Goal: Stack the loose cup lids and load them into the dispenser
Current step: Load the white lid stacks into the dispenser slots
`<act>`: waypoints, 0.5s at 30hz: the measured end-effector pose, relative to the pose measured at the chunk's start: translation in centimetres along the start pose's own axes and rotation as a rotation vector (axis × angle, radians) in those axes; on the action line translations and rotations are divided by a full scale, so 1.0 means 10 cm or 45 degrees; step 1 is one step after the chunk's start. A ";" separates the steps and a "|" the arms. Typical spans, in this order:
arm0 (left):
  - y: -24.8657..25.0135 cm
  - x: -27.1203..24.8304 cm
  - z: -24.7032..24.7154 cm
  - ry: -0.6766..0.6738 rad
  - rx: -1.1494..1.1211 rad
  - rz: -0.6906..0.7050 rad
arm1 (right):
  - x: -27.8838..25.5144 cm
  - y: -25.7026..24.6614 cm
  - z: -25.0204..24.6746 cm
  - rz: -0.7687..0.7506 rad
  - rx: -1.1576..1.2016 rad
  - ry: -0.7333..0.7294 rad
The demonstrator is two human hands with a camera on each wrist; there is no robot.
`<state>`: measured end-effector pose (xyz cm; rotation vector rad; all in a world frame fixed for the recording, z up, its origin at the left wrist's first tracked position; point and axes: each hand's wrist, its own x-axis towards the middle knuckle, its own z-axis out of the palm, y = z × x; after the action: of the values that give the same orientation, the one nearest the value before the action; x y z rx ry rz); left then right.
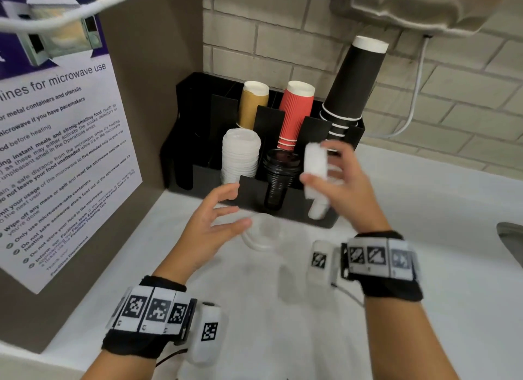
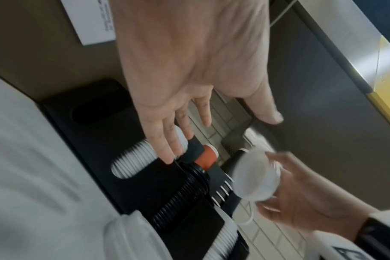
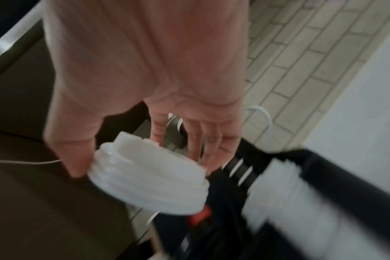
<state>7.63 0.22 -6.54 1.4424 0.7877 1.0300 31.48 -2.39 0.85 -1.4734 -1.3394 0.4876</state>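
Note:
My right hand (image 1: pixel 318 163) grips a short stack of white cup lids (image 1: pixel 312 181) on edge, thumb below and fingers above, just over the right front slot of the black dispenser (image 1: pixel 198 142). In the right wrist view the same lid stack (image 3: pixel 149 176) sits between thumb and fingers. My left hand (image 1: pixel 237 207) hovers open with spread fingers above loose white lids (image 1: pixel 263 235) lying on the white counter in front of the dispenser. The left wrist view shows that hand (image 2: pixel 223 133) empty. The dispenser's front slots hold white lids (image 1: pixel 240 156), black lids (image 1: pixel 280 176) and more white lids (image 1: pixel 318 210).
Kraft cups (image 1: pixel 253 105), red cups (image 1: pixel 295 113) and black cups (image 1: pixel 351 88) stand upturned in the dispenser's back row. A microwave notice (image 1: pixel 56 153) hangs on the brown panel at left. A sink edge (image 1: pixel 509 238) shows at right, and a white cable (image 1: pixel 410 116) runs down the tiled wall.

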 end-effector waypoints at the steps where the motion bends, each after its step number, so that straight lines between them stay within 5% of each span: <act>1: 0.00 0.00 -0.03 0.050 0.007 -0.004 | 0.13 0.03 -0.13 -0.019 -0.079 0.080; 6: -0.03 0.02 -0.13 0.148 0.084 -0.029 | 0.63 0.27 -0.45 0.086 -0.501 -0.025; 15: -0.03 0.07 -0.12 0.165 0.130 -0.047 | 0.82 0.40 -0.34 0.159 -0.884 -0.307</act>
<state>6.81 1.35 -6.80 1.4525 0.9688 1.0764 38.65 4.23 1.37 -2.1234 -1.7156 0.2913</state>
